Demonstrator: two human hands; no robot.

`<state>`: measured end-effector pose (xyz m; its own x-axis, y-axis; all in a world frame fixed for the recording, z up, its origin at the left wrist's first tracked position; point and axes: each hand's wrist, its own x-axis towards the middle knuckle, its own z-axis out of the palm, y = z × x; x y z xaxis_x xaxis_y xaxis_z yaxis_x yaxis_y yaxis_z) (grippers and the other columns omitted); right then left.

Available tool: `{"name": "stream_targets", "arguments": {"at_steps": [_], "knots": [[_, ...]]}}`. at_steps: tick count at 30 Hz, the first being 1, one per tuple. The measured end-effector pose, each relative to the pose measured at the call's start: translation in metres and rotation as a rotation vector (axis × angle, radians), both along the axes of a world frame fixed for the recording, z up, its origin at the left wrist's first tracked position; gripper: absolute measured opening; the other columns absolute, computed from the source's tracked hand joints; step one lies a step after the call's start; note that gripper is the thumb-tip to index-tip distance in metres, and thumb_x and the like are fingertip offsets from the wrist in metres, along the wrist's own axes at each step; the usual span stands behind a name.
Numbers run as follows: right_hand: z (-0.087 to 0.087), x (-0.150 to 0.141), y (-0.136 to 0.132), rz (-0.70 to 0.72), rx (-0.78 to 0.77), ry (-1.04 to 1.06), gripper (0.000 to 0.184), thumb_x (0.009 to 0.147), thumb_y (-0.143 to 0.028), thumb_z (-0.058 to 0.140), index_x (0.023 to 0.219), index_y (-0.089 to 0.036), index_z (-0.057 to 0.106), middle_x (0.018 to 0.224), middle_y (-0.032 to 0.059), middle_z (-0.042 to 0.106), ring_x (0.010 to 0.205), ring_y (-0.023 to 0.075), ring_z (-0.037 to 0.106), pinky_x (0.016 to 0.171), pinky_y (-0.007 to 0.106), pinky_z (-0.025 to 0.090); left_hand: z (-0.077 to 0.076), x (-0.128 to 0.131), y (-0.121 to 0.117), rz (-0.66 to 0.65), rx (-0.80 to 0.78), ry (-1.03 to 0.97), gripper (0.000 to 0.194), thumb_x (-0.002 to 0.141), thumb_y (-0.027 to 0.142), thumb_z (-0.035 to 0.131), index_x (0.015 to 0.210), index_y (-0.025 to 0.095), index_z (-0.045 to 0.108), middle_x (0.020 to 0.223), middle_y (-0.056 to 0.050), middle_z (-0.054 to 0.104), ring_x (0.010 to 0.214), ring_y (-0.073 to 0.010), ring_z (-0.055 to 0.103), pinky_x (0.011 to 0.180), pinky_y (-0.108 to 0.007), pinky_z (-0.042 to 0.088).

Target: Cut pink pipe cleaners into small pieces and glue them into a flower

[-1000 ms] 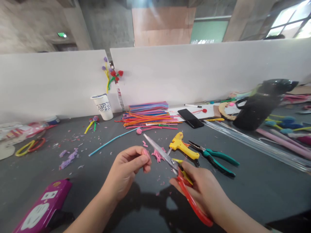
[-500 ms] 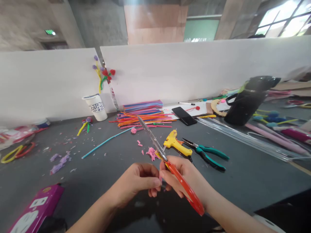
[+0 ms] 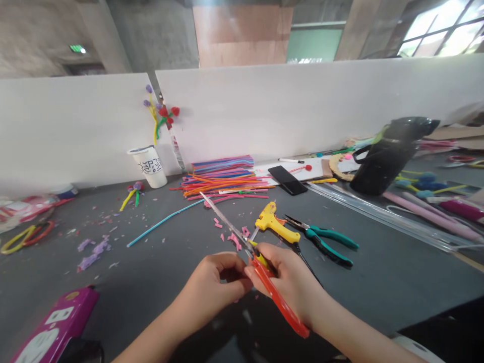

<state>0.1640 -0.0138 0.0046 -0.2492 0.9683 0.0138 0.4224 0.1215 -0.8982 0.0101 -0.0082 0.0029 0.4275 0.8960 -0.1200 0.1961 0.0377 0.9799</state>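
My right hand point(image 3: 293, 280) grips red-and-yellow-handled scissors point(image 3: 242, 242), whose long blades point up and to the left over the grey table point(image 3: 378, 272). My left hand point(image 3: 217, 287) is curled in a pinch right beside the right hand's fingertips; what it holds is too small and hidden to name. Small pink scraps point(image 3: 236, 239) lie on the table just beyond both hands.
A yellow glue gun point(image 3: 276, 225) and green-handled pliers point(image 3: 325, 244) lie right of the scissors. Behind are a stack of coloured pipe cleaners point(image 3: 223, 179), a phone point(image 3: 287, 180), a paper cup point(image 3: 148, 166), a black jug point(image 3: 385, 156). A magenta power strip point(image 3: 53, 330) sits near left.
Both hands came together close to me, after the left hand held a pink bit apart a second ago. The scissors' blades swung from steep to lower and leftward.
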Motion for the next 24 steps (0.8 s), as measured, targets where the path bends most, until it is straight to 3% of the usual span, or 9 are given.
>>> {"name": "stream_targets", "arguments": {"at_steps": [4, 8, 13, 17, 24], "knots": [[-0.001, 0.006, -0.001, 0.026, 0.053, -0.002, 0.022, 0.073, -0.031, 0.053, 0.064, -0.021, 0.036, 0.054, -0.0078, 0.035, 0.049, 0.0082, 0.031, 0.044, 0.019, 0.026, 0.007, -0.003, 0.004, 0.228, -0.042, -0.202, 0.004, 0.062, 0.013, 0.063, 0.059, 0.015, 0.062, 0.052, 0.003, 0.054, 0.049, -0.0089, 0.047, 0.050, -0.021, 0.038], [-0.005, 0.012, -0.004, 0.010, 0.161, -0.235, 0.025, 0.076, -0.038, 0.051, 0.068, -0.022, 0.034, 0.054, -0.0069, 0.043, 0.045, 0.0094, 0.036, 0.046, 0.021, 0.028, 0.012, -0.012, 0.010, 0.416, 0.040, -0.375, 0.006, 0.065, 0.019, 0.067, 0.063, 0.016, 0.063, 0.055, 0.002, 0.059, 0.052, -0.0089, 0.051, 0.052, -0.020, 0.040], [-0.009, 0.016, -0.011, 0.043, 0.296, -0.566, 0.029, 0.073, -0.047, 0.054, 0.072, -0.022, 0.038, 0.051, -0.0055, 0.045, 0.045, 0.0138, 0.043, 0.045, 0.023, 0.025, 0.014, -0.019, 0.010, 0.438, 0.101, -0.452, 0.006, 0.067, 0.019, 0.067, 0.063, 0.016, 0.064, 0.058, 0.002, 0.060, 0.054, -0.0086, 0.052, 0.055, -0.019, 0.041], [-0.015, 0.019, -0.012, 0.044, 0.382, -0.655, 0.035, 0.077, -0.055, 0.047, 0.078, -0.021, 0.042, 0.059, -0.0008, 0.054, 0.051, 0.0181, 0.052, 0.047, 0.025, 0.028, 0.014, -0.019, 0.006, 0.445, 0.139, -0.486, 0.004, 0.069, 0.015, 0.064, 0.066, 0.017, 0.065, 0.062, 0.003, 0.060, 0.055, -0.0083, 0.052, 0.055, -0.019, 0.042], [-0.021, 0.022, -0.009, 0.035, 0.463, -0.777, 0.034, 0.081, -0.052, 0.044, 0.081, -0.019, 0.046, 0.064, 0.0034, 0.061, 0.056, 0.0221, 0.060, 0.049, 0.027, 0.031, 0.014, -0.017, 0.007, 0.453, 0.149, -0.486, 0.008, 0.068, 0.011, 0.061, 0.064, 0.017, 0.063, 0.062, 0.003, 0.059, 0.056, -0.0091, 0.051, 0.056, -0.020, 0.041]]}}
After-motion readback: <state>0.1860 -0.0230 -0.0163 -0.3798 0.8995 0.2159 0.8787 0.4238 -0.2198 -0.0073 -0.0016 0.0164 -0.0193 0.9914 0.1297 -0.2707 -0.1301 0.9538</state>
